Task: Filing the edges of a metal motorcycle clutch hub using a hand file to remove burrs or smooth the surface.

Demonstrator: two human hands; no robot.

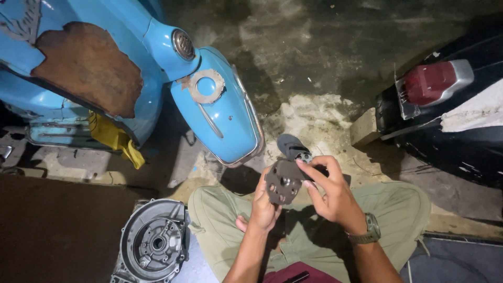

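Presently one plate (283, 182), dark grey, round and drilled with several holes, is held above the person's lap, near the centre of the view. Two hands work on it. The left hand (263, 208) grasps the plate from below and behind, fingers curled around its left edge, thumb pointing down-left; its forearm rises from the near edge. The right hand (331, 193) is partly closed, with its fingertips (302, 164) pressed on the plate's upper right edge; the wrist carries one watch (370, 231), and the forearm enters from the near right. Just beyond the plate lies one dark sandal (290, 145) on the floor (314, 57).

One blue scooter (220, 110) stands at far left, with one yellow rag (116, 139) hanging beneath its body. One black scooter with one red tail lamp (432, 82) stands at far right. One round metal engine cover (154, 243) lies at near left, beside the person's knee, well apart from both hands.
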